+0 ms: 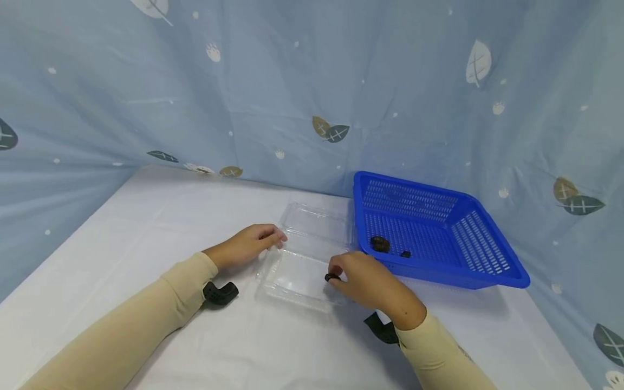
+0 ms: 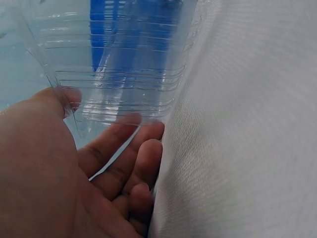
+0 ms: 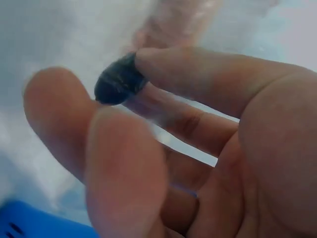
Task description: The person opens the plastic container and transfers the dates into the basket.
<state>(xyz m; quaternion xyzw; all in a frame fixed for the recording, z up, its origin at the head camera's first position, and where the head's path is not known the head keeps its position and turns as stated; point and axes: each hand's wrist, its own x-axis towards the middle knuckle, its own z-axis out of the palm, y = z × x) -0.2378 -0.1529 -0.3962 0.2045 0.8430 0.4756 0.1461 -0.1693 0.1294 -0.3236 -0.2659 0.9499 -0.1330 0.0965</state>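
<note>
A clear plastic clamshell container (image 1: pixel 299 273) lies opened flat on the white table. My left hand (image 1: pixel 246 246) holds its left edge; in the left wrist view the thumb (image 2: pixel 72 97) is at the rim and the fingertips touch the ridged wall. Above the container's near half, my right hand (image 1: pixel 372 284) pinches a small dark oval piece (image 1: pixel 332 277) between thumb and fingers. In the right wrist view that piece (image 3: pixel 119 82) looks smooth and slightly shiny; its exact kind cannot be told. More dark brown pieces (image 1: pixel 380 244) lie in the blue basket (image 1: pixel 439 273).
The basket stands right of the container, close to its edge. A blue curtain (image 1: pixel 273 97) with printed leaves hangs behind the white table (image 1: pixel 205 336). Black wrist mounts (image 1: pixel 220 293) sit under both forearms.
</note>
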